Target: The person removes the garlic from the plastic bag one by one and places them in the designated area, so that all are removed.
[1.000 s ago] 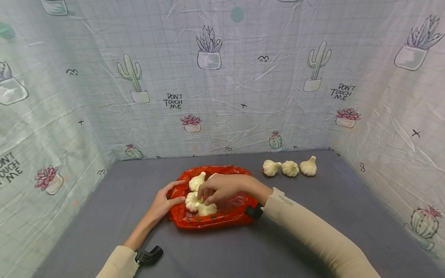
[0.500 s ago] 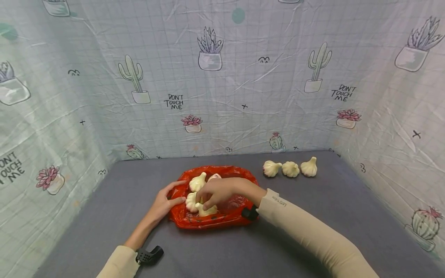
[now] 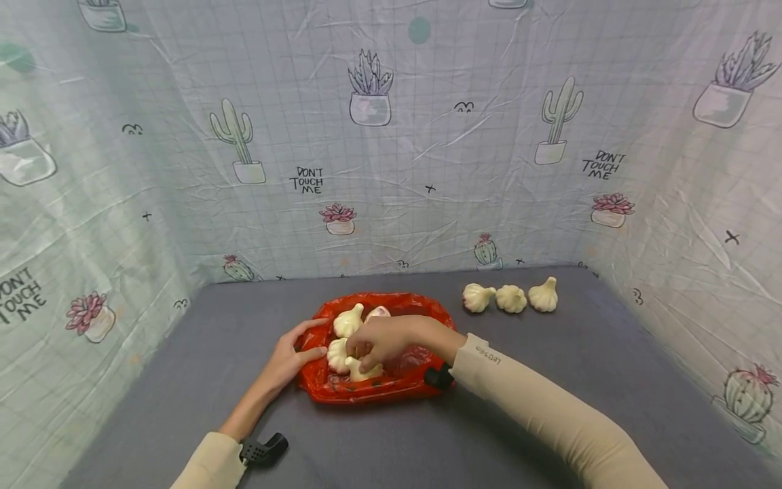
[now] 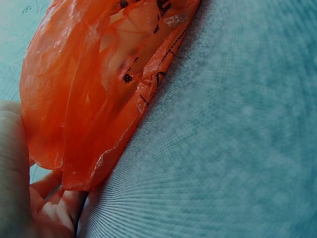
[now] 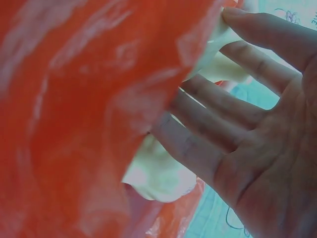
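A red plastic bag (image 3: 385,392) lies with its mouth spread open on the table, several garlic bulbs inside it. At its left side my left hand (image 3: 287,354) holds the rim, thumb and fingers apart; the left wrist view shows the bag (image 4: 99,99) next to the thumb. My right hand (image 3: 391,337) reaches into the bag from the right. Its thumb and fingers pinch the front garlic bulb (image 3: 370,373). Beside it are a second garlic bulb (image 3: 338,356) and a third garlic bulb (image 3: 348,322). Red film hides the right fingertips in the right wrist view.
Three garlic bulbs stand in a row at the back right, the middle garlic bulb (image 3: 510,299) between two others. A patterned cloth (image 3: 397,190) hangs behind and on both sides of the grey table (image 3: 391,441). Another bulb (image 3: 377,313) sits at the bag's back.
My right hand has shifted slightly down and come closer to the front garlic bulb, uncovering the bulb at the back of the bag. The left hand stays on the bag's rim.
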`<action>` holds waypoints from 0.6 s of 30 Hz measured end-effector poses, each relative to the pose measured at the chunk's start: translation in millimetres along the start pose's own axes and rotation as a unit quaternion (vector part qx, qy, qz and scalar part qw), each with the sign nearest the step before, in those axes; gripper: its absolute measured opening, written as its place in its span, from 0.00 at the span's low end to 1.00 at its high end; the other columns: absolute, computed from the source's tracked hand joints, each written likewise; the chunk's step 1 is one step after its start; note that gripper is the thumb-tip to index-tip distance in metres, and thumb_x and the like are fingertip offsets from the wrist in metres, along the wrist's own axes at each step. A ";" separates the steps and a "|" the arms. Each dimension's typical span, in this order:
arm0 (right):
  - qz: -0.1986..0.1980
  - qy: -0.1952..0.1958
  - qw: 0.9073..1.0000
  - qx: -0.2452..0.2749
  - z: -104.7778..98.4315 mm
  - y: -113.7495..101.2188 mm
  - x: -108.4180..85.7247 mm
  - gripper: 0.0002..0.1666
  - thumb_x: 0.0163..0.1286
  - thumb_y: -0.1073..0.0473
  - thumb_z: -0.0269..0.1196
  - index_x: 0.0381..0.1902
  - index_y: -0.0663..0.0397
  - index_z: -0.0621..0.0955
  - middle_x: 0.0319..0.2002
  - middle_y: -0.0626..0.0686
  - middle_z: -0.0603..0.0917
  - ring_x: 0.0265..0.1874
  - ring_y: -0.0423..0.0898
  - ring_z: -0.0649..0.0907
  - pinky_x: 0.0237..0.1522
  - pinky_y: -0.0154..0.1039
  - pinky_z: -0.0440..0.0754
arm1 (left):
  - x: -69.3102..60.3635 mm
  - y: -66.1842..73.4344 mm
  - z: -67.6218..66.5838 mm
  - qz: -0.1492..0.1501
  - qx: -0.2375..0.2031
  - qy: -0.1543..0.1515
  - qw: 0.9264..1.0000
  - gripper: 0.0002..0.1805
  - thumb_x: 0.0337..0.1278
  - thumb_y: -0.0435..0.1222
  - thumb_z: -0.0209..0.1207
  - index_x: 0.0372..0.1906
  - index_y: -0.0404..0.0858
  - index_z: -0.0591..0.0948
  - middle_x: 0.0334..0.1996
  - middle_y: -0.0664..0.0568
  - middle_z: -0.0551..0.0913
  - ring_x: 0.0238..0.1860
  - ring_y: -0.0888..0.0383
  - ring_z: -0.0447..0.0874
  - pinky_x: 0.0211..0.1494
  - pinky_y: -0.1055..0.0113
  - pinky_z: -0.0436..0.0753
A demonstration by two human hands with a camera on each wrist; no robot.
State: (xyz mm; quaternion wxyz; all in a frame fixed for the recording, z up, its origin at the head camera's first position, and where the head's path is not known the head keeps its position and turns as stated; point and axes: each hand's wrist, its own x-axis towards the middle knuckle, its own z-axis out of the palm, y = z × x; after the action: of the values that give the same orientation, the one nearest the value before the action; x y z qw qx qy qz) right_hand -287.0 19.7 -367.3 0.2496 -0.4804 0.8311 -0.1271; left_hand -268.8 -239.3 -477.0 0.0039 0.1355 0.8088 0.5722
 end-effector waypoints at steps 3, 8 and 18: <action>0.000 -0.007 1.000 0.009 1.9 0.2 1.2 0.18 0.72 0.54 0.68 0.58 0.47 0.82 0.46 0.42 0.85 0.41 0.36 0.80 0.46 0.29 0.79 | -0.8 -0.1 -0.3 0.000 0.004 0.004 1.000 0.29 0.63 0.35 0.68 0.69 0.45 0.78 0.69 0.39 0.76 0.59 0.45 0.82 0.52 0.71 0.83; -0.007 -0.014 1.000 0.015 4.2 3.6 3.6 0.17 0.72 0.53 0.68 0.57 0.47 0.82 0.41 0.41 0.79 0.37 0.34 0.76 0.42 0.28 0.76 | 0.2 0.0 -0.7 0.000 0.003 0.005 1.000 0.29 0.62 0.34 0.68 0.69 0.44 0.78 0.67 0.39 0.77 0.56 0.49 0.83 0.51 0.71 0.84; -0.004 0.003 1.000 -0.015 2.0 6.0 -1.4 0.22 0.73 0.52 0.67 0.63 0.45 0.81 0.54 0.41 0.84 0.51 0.35 0.80 0.58 0.34 0.80 | 1.1 -2.4 -0.3 -0.005 -0.002 0.003 1.000 0.29 0.63 0.34 0.68 0.69 0.45 0.78 0.67 0.38 0.78 0.56 0.49 0.83 0.51 0.70 0.84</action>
State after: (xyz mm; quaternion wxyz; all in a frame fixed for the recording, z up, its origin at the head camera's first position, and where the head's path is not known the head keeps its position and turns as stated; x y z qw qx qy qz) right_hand -289.8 24.0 -371.3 0.2393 -0.4875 0.8316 -0.1168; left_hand -270.4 -240.1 -479.0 0.0045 0.1301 0.8081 0.5744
